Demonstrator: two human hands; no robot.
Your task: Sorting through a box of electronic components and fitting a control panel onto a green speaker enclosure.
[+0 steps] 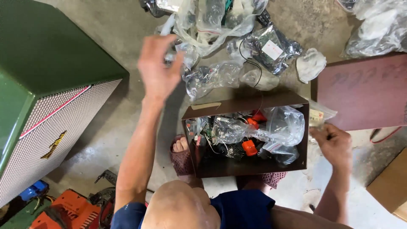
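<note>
Left hand (pixel 157 70) is up over the floor, fingers pinching a clear plastic bag (pixel 171 25) from the pile. Right hand (pixel 335 144) grips a small bagged part (pixel 319 115) just beside the open brown box (pixel 246 104).

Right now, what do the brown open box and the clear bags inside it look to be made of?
Brown open box: likely cardboard, matte, thin flat walls, taped flap. Clear bags: thin plastic film, glossy, crinkled, contents showing through.

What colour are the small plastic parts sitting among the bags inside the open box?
The small plastic parts in the brown box are orange, seen in the head view.
</note>
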